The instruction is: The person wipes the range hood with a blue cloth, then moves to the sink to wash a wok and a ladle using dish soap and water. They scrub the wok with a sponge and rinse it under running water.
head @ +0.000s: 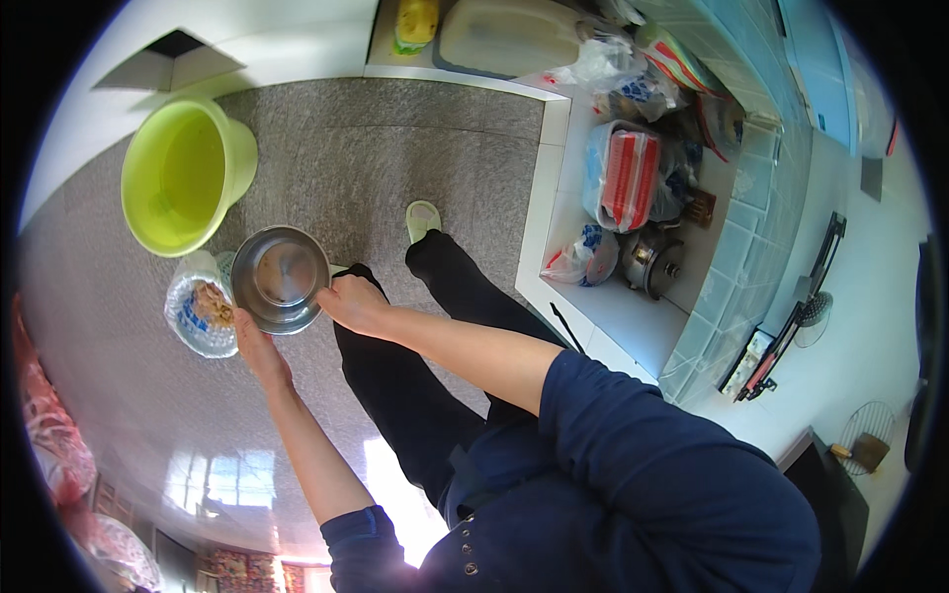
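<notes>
A round stainless steel bowl [280, 278] is held between my two hands, low over the floor. My left hand [259, 352] grips its near left rim, and my right hand [352, 302] grips its right rim. A little brownish residue or reflection shows on the bowl's bottom; which of these cannot be told. Just left of the bowl stands a small bin with a plastic liner [178, 326], holding brownish scraps and a blue-and-white piece of plastic. Behind the bin is a large lime-green bucket [241, 156] with what looks like liquid inside.
White-edged counter [530, 244] on the right bears plastic bags, a basin with a red-striped package [630, 180] and a lidded metal pot [651, 264]. Utensils hang on the wall [813, 310]. At the far left edge is pink patterned fabric [55, 422].
</notes>
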`<move>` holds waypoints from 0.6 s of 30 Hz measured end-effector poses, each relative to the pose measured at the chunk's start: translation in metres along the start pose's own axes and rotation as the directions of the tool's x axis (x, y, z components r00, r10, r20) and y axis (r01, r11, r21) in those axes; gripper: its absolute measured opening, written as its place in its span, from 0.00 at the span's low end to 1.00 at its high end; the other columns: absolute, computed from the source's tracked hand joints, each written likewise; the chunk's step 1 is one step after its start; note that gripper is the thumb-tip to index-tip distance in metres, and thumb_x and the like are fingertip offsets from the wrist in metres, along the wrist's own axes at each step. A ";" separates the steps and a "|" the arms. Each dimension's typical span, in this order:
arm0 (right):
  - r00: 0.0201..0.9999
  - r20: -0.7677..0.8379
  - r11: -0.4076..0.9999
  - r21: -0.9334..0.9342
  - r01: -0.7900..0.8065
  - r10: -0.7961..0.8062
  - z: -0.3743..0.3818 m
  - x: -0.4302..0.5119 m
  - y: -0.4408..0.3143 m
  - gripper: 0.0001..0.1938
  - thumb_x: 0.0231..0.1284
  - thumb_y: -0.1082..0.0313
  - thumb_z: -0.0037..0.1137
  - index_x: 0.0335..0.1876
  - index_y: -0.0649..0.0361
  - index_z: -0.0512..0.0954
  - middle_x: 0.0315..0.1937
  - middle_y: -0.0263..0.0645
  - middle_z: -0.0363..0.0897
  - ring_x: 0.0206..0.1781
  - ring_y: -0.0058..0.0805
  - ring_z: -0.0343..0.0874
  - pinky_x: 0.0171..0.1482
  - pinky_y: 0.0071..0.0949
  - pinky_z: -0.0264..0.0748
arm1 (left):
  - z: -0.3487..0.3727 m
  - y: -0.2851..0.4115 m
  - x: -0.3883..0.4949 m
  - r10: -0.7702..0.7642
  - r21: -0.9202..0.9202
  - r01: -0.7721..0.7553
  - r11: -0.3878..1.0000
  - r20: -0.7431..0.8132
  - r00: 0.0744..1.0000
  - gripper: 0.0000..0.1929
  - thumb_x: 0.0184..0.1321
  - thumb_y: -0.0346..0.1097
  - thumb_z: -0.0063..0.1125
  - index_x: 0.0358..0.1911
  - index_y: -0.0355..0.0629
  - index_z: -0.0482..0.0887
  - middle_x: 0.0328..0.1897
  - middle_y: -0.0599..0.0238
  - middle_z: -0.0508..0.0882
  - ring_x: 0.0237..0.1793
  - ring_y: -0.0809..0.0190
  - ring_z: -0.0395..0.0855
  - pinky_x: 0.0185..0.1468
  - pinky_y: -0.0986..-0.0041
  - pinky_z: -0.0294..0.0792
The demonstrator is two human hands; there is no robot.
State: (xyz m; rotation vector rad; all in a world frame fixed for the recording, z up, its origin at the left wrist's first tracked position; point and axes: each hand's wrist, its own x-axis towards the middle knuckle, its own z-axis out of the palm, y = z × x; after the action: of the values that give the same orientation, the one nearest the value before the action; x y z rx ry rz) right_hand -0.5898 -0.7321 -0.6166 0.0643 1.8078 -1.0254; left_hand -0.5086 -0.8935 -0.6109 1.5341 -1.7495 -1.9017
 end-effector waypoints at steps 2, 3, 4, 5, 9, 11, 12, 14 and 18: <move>0.999 0.046 1.000 -0.023 0.010 -0.009 0.015 -0.001 -0.012 0.20 0.58 0.53 0.46 0.26 0.66 0.78 0.21 0.51 0.78 0.28 0.44 0.81 0.35 0.41 0.72 | -0.028 -0.011 -0.002 -0.032 -0.078 0.027 0.997 -0.066 0.997 0.26 0.73 0.49 0.40 0.65 0.36 0.68 0.63 0.59 0.74 0.61 0.64 0.72 0.63 0.71 0.63; 0.999 0.035 0.999 -0.034 0.009 -0.007 0.023 -0.001 -0.014 0.19 0.58 0.54 0.47 0.25 0.66 0.78 0.19 0.48 0.77 0.27 0.40 0.79 0.33 0.40 0.71 | -0.040 -0.017 -0.006 -0.074 -0.062 0.069 0.996 -0.074 0.995 0.26 0.73 0.49 0.40 0.65 0.36 0.68 0.63 0.59 0.74 0.61 0.64 0.71 0.64 0.70 0.62; 0.999 0.044 0.999 -0.041 0.025 -0.023 0.033 0.002 -0.021 0.19 0.58 0.55 0.48 0.24 0.65 0.77 0.18 0.45 0.76 0.25 0.36 0.77 0.31 0.38 0.70 | -0.053 -0.020 -0.005 -0.103 -0.043 0.099 0.994 -0.103 0.989 0.26 0.73 0.48 0.40 0.65 0.36 0.68 0.63 0.58 0.74 0.62 0.64 0.71 0.64 0.70 0.62; 0.998 0.056 0.998 -0.047 0.044 -0.041 0.042 0.004 -0.028 0.18 0.59 0.56 0.49 0.23 0.64 0.77 0.16 0.42 0.75 0.23 0.32 0.75 0.29 0.37 0.69 | -0.066 -0.024 -0.006 -0.131 -0.026 0.129 0.991 -0.137 0.982 0.26 0.73 0.48 0.40 0.65 0.36 0.68 0.64 0.58 0.74 0.62 0.63 0.71 0.65 0.70 0.62; 0.991 0.122 0.988 -0.131 0.078 -0.062 0.046 0.022 -0.043 0.21 0.67 0.54 0.51 0.18 0.57 0.69 0.16 0.24 0.63 0.21 0.17 0.60 0.23 0.25 0.56 | -0.068 -0.009 -0.001 -0.167 -0.178 0.131 0.975 -0.207 0.964 0.27 0.72 0.52 0.41 0.64 0.38 0.69 0.64 0.58 0.74 0.65 0.59 0.69 0.66 0.65 0.62; 0.991 0.115 0.995 -0.070 0.073 -0.065 0.046 0.032 -0.051 0.22 0.67 0.53 0.52 0.17 0.54 0.66 0.16 0.22 0.60 0.21 0.12 0.56 0.23 0.22 0.52 | -0.082 0.001 0.001 -0.189 -0.282 0.132 0.950 -0.183 0.965 0.26 0.72 0.51 0.41 0.62 0.38 0.71 0.62 0.57 0.76 0.63 0.59 0.72 0.63 0.68 0.65; 0.991 0.079 0.989 -0.085 0.119 -0.112 0.049 0.039 -0.056 0.22 0.67 0.54 0.53 0.16 0.52 0.65 0.16 0.21 0.58 0.21 0.12 0.54 0.23 0.21 0.50 | -0.095 0.004 0.002 -0.166 -0.279 0.111 0.954 -0.185 0.969 0.26 0.72 0.51 0.41 0.62 0.37 0.71 0.61 0.57 0.76 0.62 0.59 0.73 0.63 0.67 0.66; 0.975 0.023 0.959 -0.177 0.220 -0.219 0.043 0.070 -0.059 0.25 0.65 0.50 0.51 0.16 0.61 0.67 0.12 0.32 0.63 0.19 0.21 0.59 0.24 0.31 0.56 | -0.108 0.015 0.004 -0.130 -0.281 0.078 0.956 -0.171 0.977 0.27 0.72 0.52 0.40 0.62 0.36 0.71 0.59 0.57 0.77 0.60 0.60 0.74 0.63 0.66 0.66; 0.884 0.017 0.741 -0.538 0.402 -0.467 0.053 0.129 -0.121 0.27 0.65 0.43 0.47 0.25 0.63 0.74 0.19 0.43 0.75 0.25 0.39 0.74 0.31 0.38 0.68 | -0.140 0.022 0.018 -0.096 -0.261 0.043 0.964 -0.193 0.977 0.22 0.72 0.46 0.44 0.59 0.35 0.74 0.51 0.57 0.81 0.53 0.62 0.79 0.58 0.70 0.70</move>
State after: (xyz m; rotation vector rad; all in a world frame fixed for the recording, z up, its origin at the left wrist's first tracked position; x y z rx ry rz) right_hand -0.6704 -0.8951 -0.6502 -0.6876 2.2199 -0.8019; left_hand -0.4272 -1.0054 -0.5759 1.6432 -1.3251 -1.8396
